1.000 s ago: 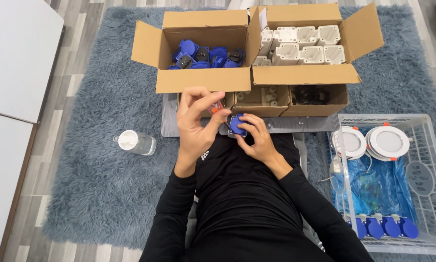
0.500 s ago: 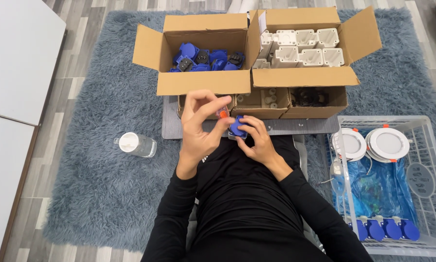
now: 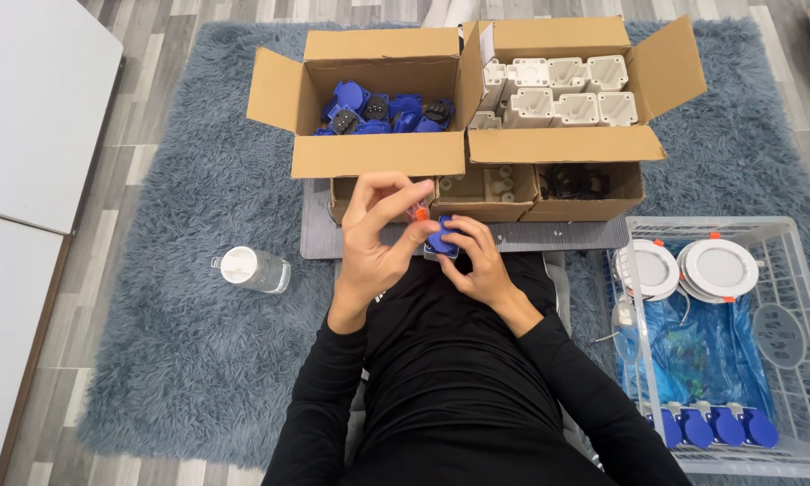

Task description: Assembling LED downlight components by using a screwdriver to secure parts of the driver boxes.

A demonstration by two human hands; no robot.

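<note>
Nearest to us, at the right, a clear plastic crate [image 3: 787, 360] holds blue caps [image 3: 713, 427] along its near edge, blue plastic film, and two round white lamps [image 3: 693, 267] at its far end. A capped bottle [image 3: 254, 269] lies on the grey rug [image 3: 171, 360] to the left.

Above our lap, our right hand [image 3: 481, 267] is curled around a small blue part [image 3: 444, 239], gripping it from below. Our left hand [image 3: 380, 236] pinches a small orange piece [image 3: 417, 213] between thumb and fingertips, just beside the blue part, other fingers loosely bent.

Beyond the hands a low open box [image 3: 486, 191] sits on a grey mat. Farther off, one cardboard box [image 3: 378, 99] holds blue parts, its neighbour [image 3: 567, 90] white housings.

Compared with half a second ago, we see the hands almost unchanged, in the same place.
</note>
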